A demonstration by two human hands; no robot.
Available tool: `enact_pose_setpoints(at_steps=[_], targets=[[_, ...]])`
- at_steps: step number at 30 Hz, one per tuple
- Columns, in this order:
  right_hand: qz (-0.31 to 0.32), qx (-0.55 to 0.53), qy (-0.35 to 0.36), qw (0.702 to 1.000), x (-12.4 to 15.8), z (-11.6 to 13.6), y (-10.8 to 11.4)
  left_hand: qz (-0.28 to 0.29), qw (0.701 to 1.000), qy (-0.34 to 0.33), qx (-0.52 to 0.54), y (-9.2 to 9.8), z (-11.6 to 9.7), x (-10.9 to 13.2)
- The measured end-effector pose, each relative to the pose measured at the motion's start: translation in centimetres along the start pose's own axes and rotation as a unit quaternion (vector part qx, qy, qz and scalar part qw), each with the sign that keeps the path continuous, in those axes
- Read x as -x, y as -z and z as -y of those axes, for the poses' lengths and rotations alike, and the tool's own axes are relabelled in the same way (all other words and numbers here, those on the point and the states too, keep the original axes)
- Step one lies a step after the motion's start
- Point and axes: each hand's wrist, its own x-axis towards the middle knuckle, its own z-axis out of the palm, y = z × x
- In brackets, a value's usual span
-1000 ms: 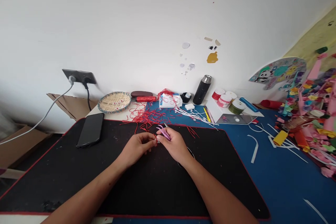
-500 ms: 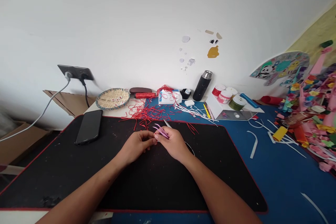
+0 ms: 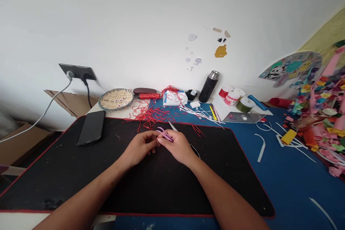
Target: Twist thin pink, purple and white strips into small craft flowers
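Note:
My right hand (image 3: 178, 146) is closed around purple tweezers (image 3: 167, 136), whose two curved prongs point up and left, slightly apart. My left hand (image 3: 142, 146) meets it, thumb and forefinger pinched together; whatever lies between these fingertips is too small to make out. A pointed grey blade (image 3: 173, 126) shows just beyond my right hand, its other end hidden. Part of a thin white loop (image 3: 195, 150) curves out beside my right wrist. Both hands are above the black mat (image 3: 161, 187) with a red edge.
Cut red cords (image 3: 153, 113) lie scattered beyond the mat, near a woven basket (image 3: 115, 99) and a spool of red cord (image 3: 149, 96). A phone (image 3: 91, 128) rests at left. Behind stand a black flask (image 3: 208, 87) and ribbon rolls (image 3: 232, 97). Paper pieces (image 3: 318, 129) crowd the right.
The view has shifted slightly. Both hands stay together in nearly the same pose, with the tweezers still in my right hand.

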Motion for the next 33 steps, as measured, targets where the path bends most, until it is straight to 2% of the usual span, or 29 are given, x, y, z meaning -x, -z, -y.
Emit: enact_pose_setpoints(at_steps=[3,6,11,15,19,24,33], targets=[[-0.005,-0.005,0.009,1.000,-0.05,-0.03,0.03,-0.006,1.000,0.001,0.007,0.00,0.03,-0.06],[-0.035,-0.021,0.014,0.999,-0.22,-0.18,0.22,-0.016,1.000,0.004,0.027,0.01,-0.04,-0.13],[-0.079,-0.030,0.009,0.996,-0.51,-0.68,0.47,-0.050,0.992,0.001,0.116,0.11,-0.33,-0.12],[-0.053,-0.031,-0.004,0.998,-0.47,-0.66,0.19,-0.070,0.982,-0.012,0.172,0.22,-0.39,-0.07],[-0.026,-0.019,-0.012,0.999,-0.31,-0.41,-0.14,-0.065,0.980,-0.017,0.189,0.25,-0.33,-0.06],[-0.036,-0.004,-0.030,0.999,-0.37,-0.45,-0.07,-0.065,0.984,-0.018,0.168,0.24,-0.38,-0.08],[-0.042,-0.010,-0.027,0.999,-0.28,-0.25,0.00,-0.099,0.994,-0.050,0.018,0.10,0.10,-0.10]])
